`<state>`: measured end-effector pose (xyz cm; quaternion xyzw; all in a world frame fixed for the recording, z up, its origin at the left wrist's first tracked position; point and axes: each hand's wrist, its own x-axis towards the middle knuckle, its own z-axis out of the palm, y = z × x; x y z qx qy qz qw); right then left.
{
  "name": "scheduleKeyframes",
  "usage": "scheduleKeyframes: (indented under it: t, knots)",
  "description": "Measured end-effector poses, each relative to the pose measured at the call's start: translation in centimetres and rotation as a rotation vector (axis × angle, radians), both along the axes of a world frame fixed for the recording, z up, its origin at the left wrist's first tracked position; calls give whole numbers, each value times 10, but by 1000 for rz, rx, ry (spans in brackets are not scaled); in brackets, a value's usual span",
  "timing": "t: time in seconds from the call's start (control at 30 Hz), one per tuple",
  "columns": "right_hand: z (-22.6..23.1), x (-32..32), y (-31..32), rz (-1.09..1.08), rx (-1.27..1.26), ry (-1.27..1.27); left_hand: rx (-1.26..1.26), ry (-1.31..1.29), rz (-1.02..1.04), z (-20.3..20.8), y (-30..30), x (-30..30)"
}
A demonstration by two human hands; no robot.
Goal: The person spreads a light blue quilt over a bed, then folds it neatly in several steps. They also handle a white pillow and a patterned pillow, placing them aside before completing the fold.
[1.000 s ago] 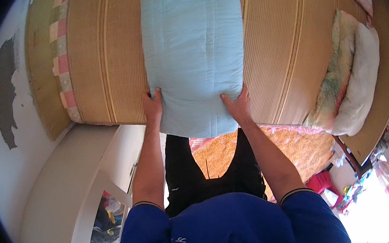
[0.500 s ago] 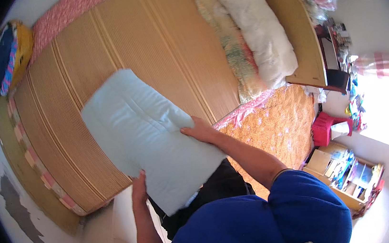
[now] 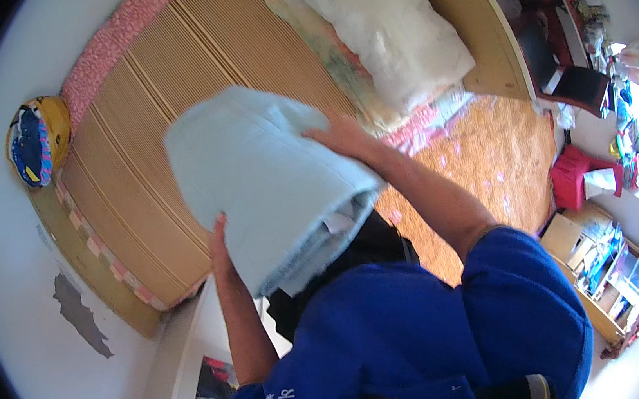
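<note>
I hold a thick, light blue folded quilt [image 3: 267, 158] in front of my body, over the near edge of the bed. My left hand [image 3: 219, 238] grips its left side, the thumb showing along the cloth and the other fingers hidden beneath. On the right side, my right hand [image 3: 340, 136] is closed on the quilt's edge, its fingertips partly hidden by a fold. Layers of the quilt show at the end nearest my body, where a small whitish patch is visible inside the fold.
The bed carries a striped tan mat [image 3: 132, 142]. A white bundled quilt [image 3: 387, 34] lies near the headboard [image 3: 495, 45]. A yellow and navy bundle [image 3: 41, 140] sits at the far left corner. Right of the bed are an orange floor [image 3: 488, 156], a red stool [image 3: 575, 176] and a wooden box [image 3: 612, 276].
The quilt has tilted, so its layered near end now shows, and it looks more compact. Both hands still hold it; the right has risen a little. My view has shifted over the room.
</note>
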<state>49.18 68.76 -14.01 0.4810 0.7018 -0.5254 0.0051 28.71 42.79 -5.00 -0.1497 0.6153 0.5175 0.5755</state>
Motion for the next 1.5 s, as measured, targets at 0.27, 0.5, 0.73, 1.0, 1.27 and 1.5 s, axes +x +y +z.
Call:
scheduleKeyframes:
  t: [0.27,0.5,0.73,1.0,1.27,1.5]
  knots:
    - [49,-46,17,79,-93,69,-107,371,-2,-50,-54,-42]
    - [-54,-26,-30,358,175,-93,-496,332,-89,-157,-110,-34]
    - [-107,119,-29,319,-150,-328,-448,171,-437,-179,-114,34]
    - [-104,189,-19,191,-81,-471,-391,773,-948,-238,-100,9]
    - [-115,35,-87,737,463,-309,-429,1371,-1030,-261,-4,74]
    - [-234,1,-70,1218,411,-313,-591,1115,-922,-329,-54,72]
